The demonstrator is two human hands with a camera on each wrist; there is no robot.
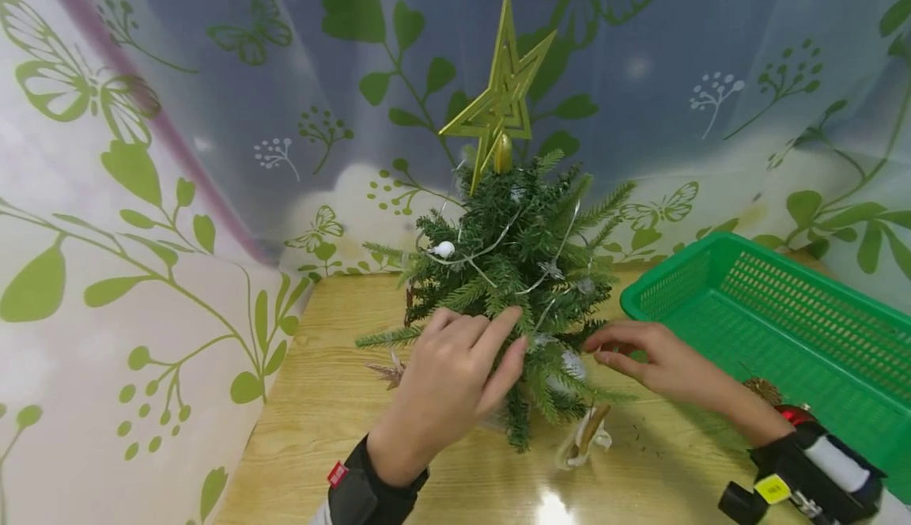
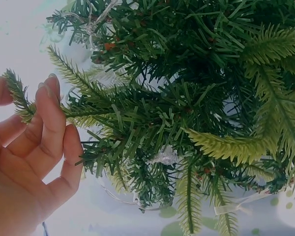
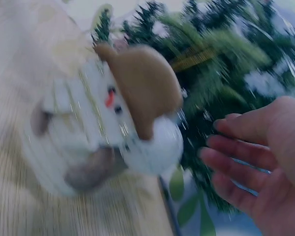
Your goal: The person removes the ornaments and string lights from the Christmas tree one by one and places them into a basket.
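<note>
Head view, tree: stands on the wooden table in front of you, between and just beyond your two hands, a gold star at its top and a light string over its branches.
Head view, left hand: yours is before the tree's lower front, back of the hand up, thumb and forefinger standing apart.
Head view, right hand: yours is at the tree's right edge, thumb and fingers bent toward each other, beside a white ornament.
Head view, snowman ornament: at the foot of the tree, between your hands and nearer the right.
Head view, basket: green, to the right of the tree; a red ball shows beside your right forearm.
Left wrist view, branch tip: passes between your thumb and loosely bent fingers; you cannot tell how firmly they touch it.
Right wrist view, fingers: blurred, slightly bent and parted, close to the needles, nothing visible between them; the snowman ornament lies apart from them.
</note>
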